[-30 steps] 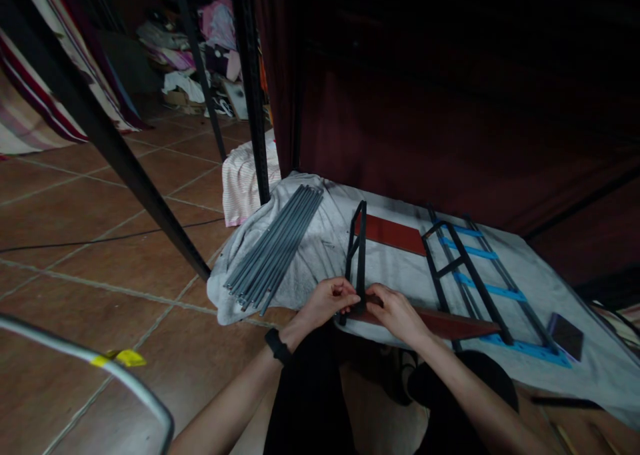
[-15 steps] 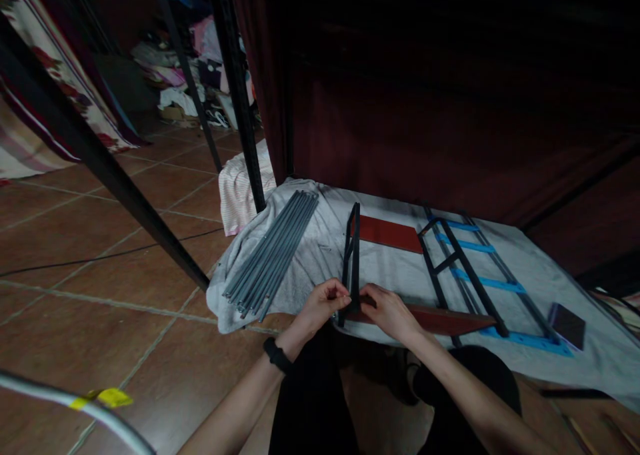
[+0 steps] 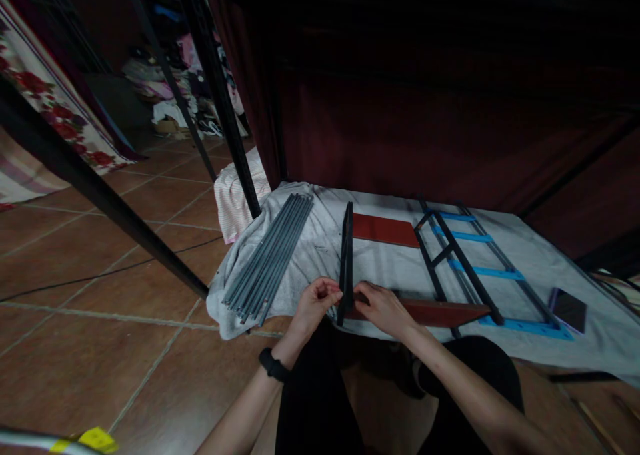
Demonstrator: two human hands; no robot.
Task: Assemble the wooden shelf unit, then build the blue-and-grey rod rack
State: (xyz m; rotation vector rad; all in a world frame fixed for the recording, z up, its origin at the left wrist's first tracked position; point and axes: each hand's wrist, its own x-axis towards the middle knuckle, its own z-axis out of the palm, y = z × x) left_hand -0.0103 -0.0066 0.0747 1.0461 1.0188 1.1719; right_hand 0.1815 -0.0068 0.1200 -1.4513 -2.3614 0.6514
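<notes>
In the head view, my left hand (image 3: 316,303) is at the left side of a black metal frame (image 3: 346,261), thumb and fingers pinched together; whatever they hold is too small to make out. Across from it, my right hand (image 3: 384,311) curls its fingers at the near end of a reddish-brown board (image 3: 445,313), close against the same frame. The board runs right to a second black frame (image 3: 463,265) with a crossbar. Between the two frames, farther back, lies a flat red board (image 3: 385,231).
Left of the frames lies a bundle of grey metal rods (image 3: 273,258) on a grey cloth (image 3: 320,208). Blue crosspieces (image 3: 470,237) on dark bars and a phone (image 3: 567,310) lie to the right. Black posts (image 3: 220,101) rise at the left over the tiled floor (image 3: 100,348).
The view has shifted slightly. Both hands stay at the near end of the left frame in much the same grip; the boards and rods keep their places.
</notes>
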